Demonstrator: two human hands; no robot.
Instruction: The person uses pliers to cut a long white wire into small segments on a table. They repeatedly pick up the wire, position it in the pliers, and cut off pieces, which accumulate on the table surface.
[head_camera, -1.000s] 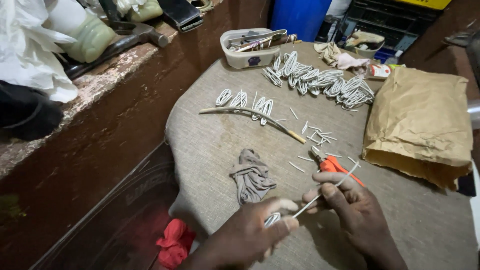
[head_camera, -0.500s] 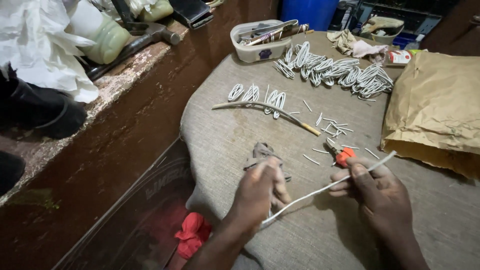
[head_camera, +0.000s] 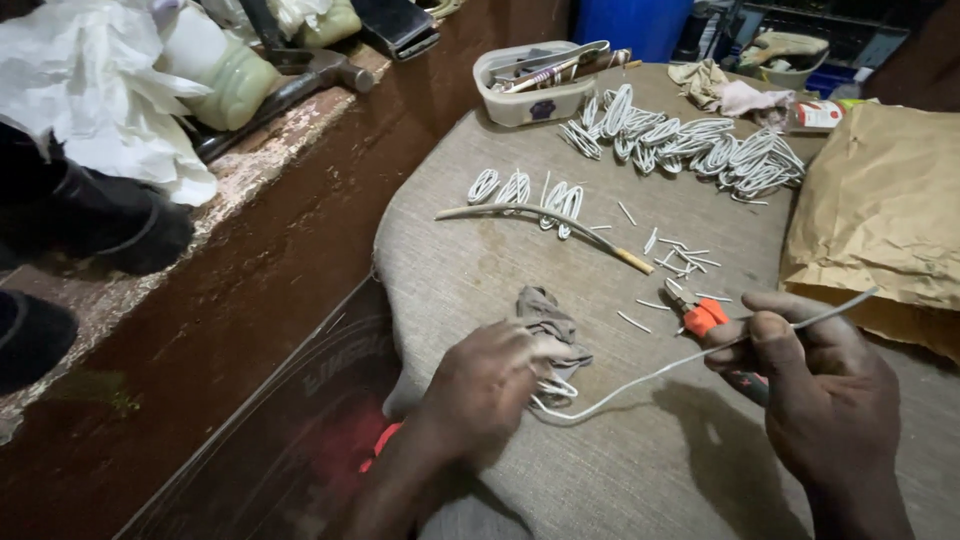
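Burlap-covered table (head_camera: 470, 260) — left hand (head_camera: 485, 390) closed on coiled white wire (head_camera: 640, 380) beside grey rag (head_camera: 550, 318); right hand (head_camera: 815, 385) pinching wire's straight end — orange-handled cutters (head_camera: 700, 315) beneath

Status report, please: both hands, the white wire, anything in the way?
Left hand on wire coil. Right hand pinches white wire. Orange-handled pliers under right hand.

Single head-worn view, looking steeply down and forward, close above both hands; cloth-covered worktable (head_camera: 450, 270) fills the frame, ledge at left. No second view.
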